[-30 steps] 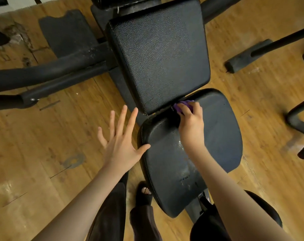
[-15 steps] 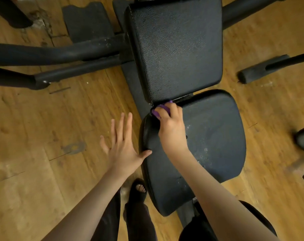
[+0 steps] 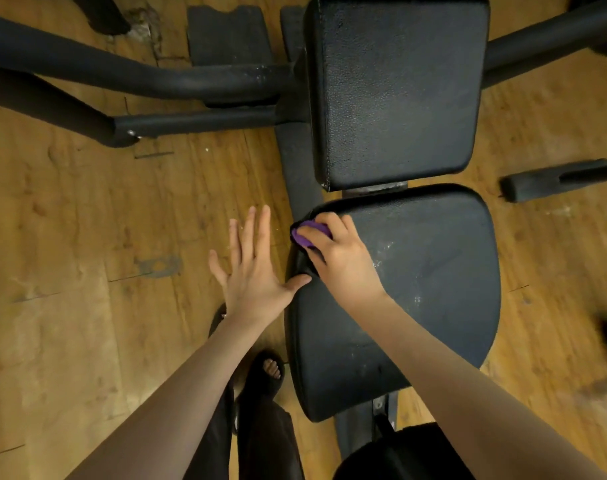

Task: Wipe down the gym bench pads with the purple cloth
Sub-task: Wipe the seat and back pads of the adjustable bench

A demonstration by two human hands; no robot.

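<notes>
The black seat pad (image 3: 430,271) fills the middle right, with pale dusty marks near its centre. Beyond it lies the black back pad (image 3: 395,91). My right hand (image 3: 340,254) grips the bunched purple cloth (image 3: 309,233) at the seat pad's far left corner; only a small part of the cloth shows past my fingers. My left hand (image 3: 250,271) hovers flat beside the seat's left edge, fingers straight, its thumb touching the pad's side.
Black frame tubes (image 3: 139,74) run across the wooden floor (image 3: 87,237) at the upper left. A black bar with a foam end (image 3: 551,181) lies at the right. My sandalled foot (image 3: 265,372) stands left of the seat's near end.
My right hand slid the cloth leftward along the seat pad's far edge, from the middle to the left corner. My left hand stayed beside the pad, fingers closer together.
</notes>
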